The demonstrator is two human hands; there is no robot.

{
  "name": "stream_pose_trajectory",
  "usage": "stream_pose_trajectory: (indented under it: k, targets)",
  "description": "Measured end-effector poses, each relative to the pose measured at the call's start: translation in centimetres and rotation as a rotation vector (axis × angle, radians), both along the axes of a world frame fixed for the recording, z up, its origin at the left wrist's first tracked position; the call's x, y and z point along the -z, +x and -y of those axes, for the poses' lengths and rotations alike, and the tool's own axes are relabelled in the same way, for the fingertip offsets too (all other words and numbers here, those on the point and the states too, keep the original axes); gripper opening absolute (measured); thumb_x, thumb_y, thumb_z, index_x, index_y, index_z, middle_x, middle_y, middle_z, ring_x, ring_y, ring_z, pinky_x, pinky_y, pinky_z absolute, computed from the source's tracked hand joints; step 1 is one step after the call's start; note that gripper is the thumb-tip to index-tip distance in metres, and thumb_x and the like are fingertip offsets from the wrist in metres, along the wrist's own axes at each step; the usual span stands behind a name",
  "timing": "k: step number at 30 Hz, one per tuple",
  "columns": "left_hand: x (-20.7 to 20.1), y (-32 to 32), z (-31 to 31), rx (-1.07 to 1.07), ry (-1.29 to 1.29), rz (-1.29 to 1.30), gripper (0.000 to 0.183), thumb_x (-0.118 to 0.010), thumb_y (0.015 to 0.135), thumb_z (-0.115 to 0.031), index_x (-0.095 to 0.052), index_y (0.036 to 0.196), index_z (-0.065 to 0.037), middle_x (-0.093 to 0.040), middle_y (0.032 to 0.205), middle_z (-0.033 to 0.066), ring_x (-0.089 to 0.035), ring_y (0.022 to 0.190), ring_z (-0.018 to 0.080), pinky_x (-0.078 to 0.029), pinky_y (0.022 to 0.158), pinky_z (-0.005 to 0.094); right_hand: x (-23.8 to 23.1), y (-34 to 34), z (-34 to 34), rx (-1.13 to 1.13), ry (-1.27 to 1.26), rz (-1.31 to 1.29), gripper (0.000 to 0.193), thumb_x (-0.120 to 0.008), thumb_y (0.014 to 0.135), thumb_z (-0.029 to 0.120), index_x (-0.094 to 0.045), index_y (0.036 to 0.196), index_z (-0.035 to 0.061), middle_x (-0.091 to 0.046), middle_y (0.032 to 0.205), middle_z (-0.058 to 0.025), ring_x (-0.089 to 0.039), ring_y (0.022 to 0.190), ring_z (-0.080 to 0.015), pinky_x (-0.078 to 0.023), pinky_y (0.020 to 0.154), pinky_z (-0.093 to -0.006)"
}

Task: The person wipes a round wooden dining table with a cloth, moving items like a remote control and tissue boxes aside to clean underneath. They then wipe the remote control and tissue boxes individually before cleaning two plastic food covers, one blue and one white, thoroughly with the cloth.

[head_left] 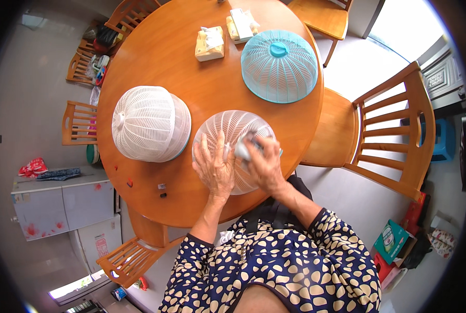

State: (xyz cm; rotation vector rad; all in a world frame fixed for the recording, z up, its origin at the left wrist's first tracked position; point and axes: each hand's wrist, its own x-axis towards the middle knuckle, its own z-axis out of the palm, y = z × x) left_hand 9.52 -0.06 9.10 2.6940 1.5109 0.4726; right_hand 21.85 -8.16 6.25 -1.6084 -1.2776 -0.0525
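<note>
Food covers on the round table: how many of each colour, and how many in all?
White: 2, one standing alone, one under both hands, with the left hand flat on it and the right hand gripping something at its top.
Teal: 1.
Total: 3.

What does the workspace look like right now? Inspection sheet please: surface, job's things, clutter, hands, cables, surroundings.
Surface: round wooden table, glossy, a few small dark bits near its front edge.
Job's things: white mesh food cover under both hands; small white-grey object held against it, kind unclear.
Clutter: second white mesh cover, teal mesh cover, two tissue boxes at the far side.
Hands: left hand flat on the cover; right hand gripping the small object.
Cables: nothing seen.
Surroundings: wooden chairs around the table, white cabinet at left, bags and boxes on the floor at right.
</note>
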Motion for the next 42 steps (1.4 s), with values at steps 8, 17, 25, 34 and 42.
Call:
stream_pose_trajectory:
  k: [8,17,25,34,42]
  targets:
    - [-0.2,0.0,0.2,0.041,-0.047,0.054,0.057,-0.061,0.090,-0.043,-0.048,0.142,-0.026,-0.033,0.151,0.0162,-0.026,0.139,0.0420,-0.025,0.105,0.0600,6.3,4.0,-3.2,0.271,-0.238,-0.658,0.031,-0.047,0.097,0.019,-0.059,0.125,0.0106,-0.048,0.107,-0.0215,-0.048,0.104,-0.0351,-0.041,0.090,-0.0450]
    - [1.1,-0.1,-0.1,0.050,0.033,0.246,0.043,-0.069,0.086,-0.039,-0.064,0.126,-0.023,-0.046,0.143,0.0126,-0.033,0.136,0.0380,-0.026,0.109,0.0538,6.0,-1.0,1.8,0.405,-0.198,-0.592,0.043,-0.048,0.093,0.009,-0.047,0.135,-0.0001,-0.045,0.114,-0.0262,-0.048,0.106,-0.0402,-0.041,0.093,-0.0452]
    - [0.5,-0.4,0.0,0.152,0.081,0.208,0.047,-0.066,0.088,-0.040,-0.060,0.132,-0.025,-0.044,0.132,0.0099,-0.036,0.125,0.0340,-0.030,0.107,0.0507,1.9,-3.5,4.0,0.242,-0.005,-0.104,0.055,-0.066,0.074,-0.001,-0.057,0.129,-0.0008,-0.046,0.126,-0.0240,-0.045,0.116,-0.0410,-0.039,0.099,-0.0471]
    - [-0.2,-0.7,0.5,0.093,-0.182,0.022,0.045,-0.038,0.101,-0.048,-0.048,0.142,-0.032,-0.022,0.157,0.0138,-0.013,0.142,0.0467,-0.015,0.108,0.0665,0.7,-2.7,1.9,0.181,-0.045,0.137,0.041,-0.070,0.078,0.016,-0.065,0.117,0.0054,-0.052,0.129,-0.0120,-0.045,0.123,-0.0335,-0.035,0.100,-0.0447]
    - [0.7,-0.6,0.2,0.111,-0.127,0.135,0.043,-0.054,0.096,-0.038,-0.052,0.138,-0.027,-0.031,0.151,0.0128,-0.021,0.139,0.0439,-0.018,0.108,0.0627,3.7,-6.2,5.6,0.073,0.065,0.285,0.039,-0.072,0.068,0.004,-0.070,0.106,0.0119,-0.053,0.127,-0.0084,-0.048,0.121,-0.0317,-0.042,0.098,-0.0412]
